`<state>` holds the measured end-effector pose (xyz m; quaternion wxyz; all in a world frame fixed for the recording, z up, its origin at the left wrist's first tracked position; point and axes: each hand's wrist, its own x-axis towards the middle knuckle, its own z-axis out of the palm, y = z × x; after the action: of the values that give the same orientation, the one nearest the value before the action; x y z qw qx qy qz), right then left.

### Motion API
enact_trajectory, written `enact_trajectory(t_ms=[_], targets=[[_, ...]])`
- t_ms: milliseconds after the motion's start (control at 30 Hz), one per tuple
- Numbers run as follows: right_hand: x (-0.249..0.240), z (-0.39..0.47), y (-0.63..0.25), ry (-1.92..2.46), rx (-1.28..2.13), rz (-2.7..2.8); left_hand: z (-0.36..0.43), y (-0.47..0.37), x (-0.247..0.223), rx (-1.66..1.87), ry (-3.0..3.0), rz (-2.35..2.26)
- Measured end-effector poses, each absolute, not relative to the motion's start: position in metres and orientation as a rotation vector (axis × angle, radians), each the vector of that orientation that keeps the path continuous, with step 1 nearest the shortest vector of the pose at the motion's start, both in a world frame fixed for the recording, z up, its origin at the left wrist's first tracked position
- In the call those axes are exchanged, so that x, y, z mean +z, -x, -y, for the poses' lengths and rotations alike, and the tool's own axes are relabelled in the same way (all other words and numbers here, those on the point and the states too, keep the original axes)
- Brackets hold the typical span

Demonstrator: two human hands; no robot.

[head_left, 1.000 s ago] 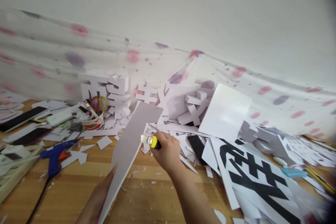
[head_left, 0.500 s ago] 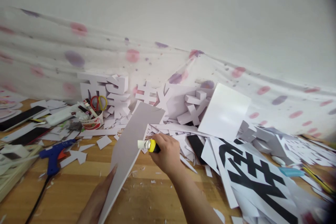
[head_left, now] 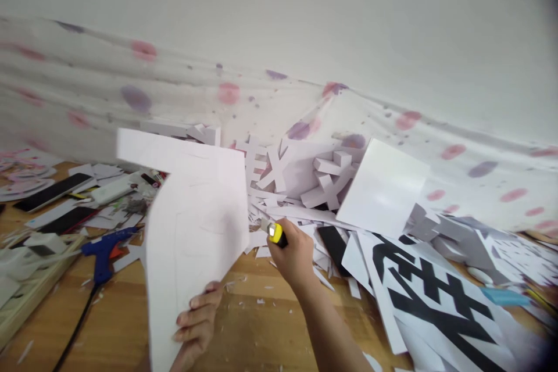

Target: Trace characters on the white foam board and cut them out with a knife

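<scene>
My left hand point(head_left: 198, 322) grips a white foam board piece point(head_left: 198, 215) near its lower end, fingers curled over the face toward me. The piece stands tilted up off the table, with a curved left side, an arm jutting to the upper left and faint pencil-like lines on it. To its right, my right hand point(head_left: 293, 250) is closed around a yellow and black utility knife point(head_left: 276, 233). Its blade points left, a little apart from the board's right edge. Behind them, cut white characters point(head_left: 329, 180) lean near the wall covering.
A blue glue gun point(head_left: 104, 253) with a black cord lies on the left. Paper printed with black characters point(head_left: 431, 296) and a black phone-like slab point(head_left: 333, 250) lie to the right. A white panel point(head_left: 379, 186) leans at the back. Scraps litter the wooden table point(head_left: 257, 325).
The board has been turned so its broad face is toward me, and it has shifted left. My left hand's fingers now show on its face. The knife has moved right, off the board.
</scene>
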<state>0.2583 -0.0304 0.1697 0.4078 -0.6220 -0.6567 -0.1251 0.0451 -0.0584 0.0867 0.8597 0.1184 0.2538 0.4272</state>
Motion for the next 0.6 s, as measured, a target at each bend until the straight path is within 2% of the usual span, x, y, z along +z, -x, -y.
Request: enact_trajectory(t_ms=[267,600], targets=[[0.136,0.039,-0.274,1.734,-0.276,1.616,0.069,-0.062,0.094,0.628,0.222,-0.091],[0.121,0.042,-0.279,1.814,-0.219,1.629,0.057,-0.056,0.089,0.512,0.274,-0.03]])
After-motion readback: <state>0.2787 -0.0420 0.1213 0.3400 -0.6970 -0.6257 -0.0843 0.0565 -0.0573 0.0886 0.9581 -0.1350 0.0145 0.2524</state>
